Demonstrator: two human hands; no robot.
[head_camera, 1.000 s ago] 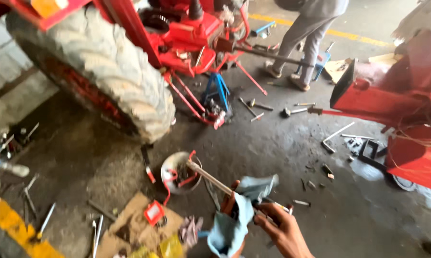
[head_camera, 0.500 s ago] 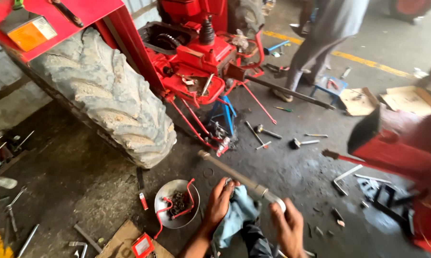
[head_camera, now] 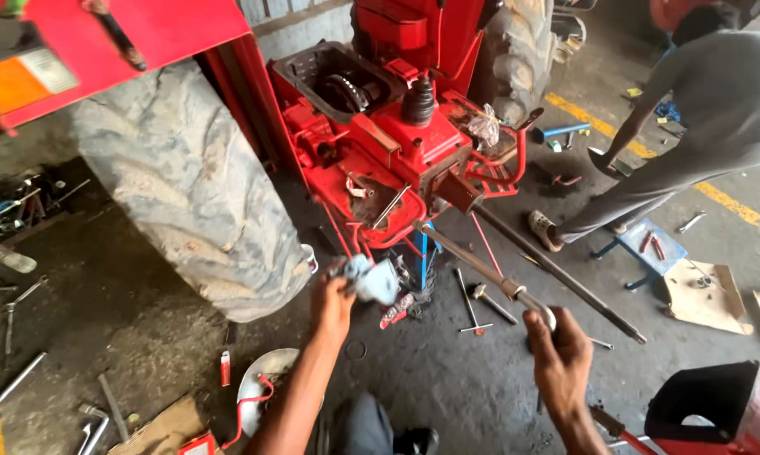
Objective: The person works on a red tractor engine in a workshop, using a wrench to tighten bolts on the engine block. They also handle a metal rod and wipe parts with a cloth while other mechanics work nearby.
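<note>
My left hand (head_camera: pixel 333 305) is raised and grips a crumpled light-blue rag (head_camera: pixel 371 279) just below the red tractor's rear housing (head_camera: pixel 388 143). My right hand (head_camera: pixel 558 347) holds the near end of a long metal rod (head_camera: pixel 481 268) that runs up and left to the housing. A second, darker rod (head_camera: pixel 557 274) lies alongside it, slanting down toward the floor on the right. The big muddy rear tyre (head_camera: pixel 190 190) stands to the left of my left hand.
Another person (head_camera: pixel 700 126) bends over at the upper right beside a small blue stool (head_camera: pixel 645 244). Wrenches and tools (head_camera: pixel 481 303) are scattered on the oily floor. A metal bowl (head_camera: pixel 257 392) sits near my left arm. Cardboard (head_camera: pixel 704 295) and red machine parts (head_camera: pixel 708 413) lie right.
The view has swung up toward the tractor. My left hand has lifted the rag off the rod's end and up toward the housing; my right hand still grips the rod.
</note>
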